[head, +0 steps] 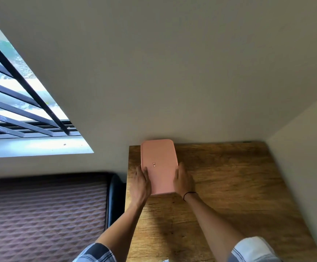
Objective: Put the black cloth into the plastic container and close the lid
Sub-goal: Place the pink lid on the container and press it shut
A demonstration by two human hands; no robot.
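A pink plastic container (158,157) lies flat on the wooden table (229,186), its far end against the wall, with its pink lid down on top. My left hand (140,184) grips its near left edge, thumb on the lid. My right hand (183,181) holds its near right edge; a thin black band circles that wrist. The black cloth is not in sight.
White walls close the table at the back and on the right. A bed with a brown patterned mattress (44,214) lies to the left, below a barred window (17,103). Something small and white peeks in at the table's near edge (166,260).
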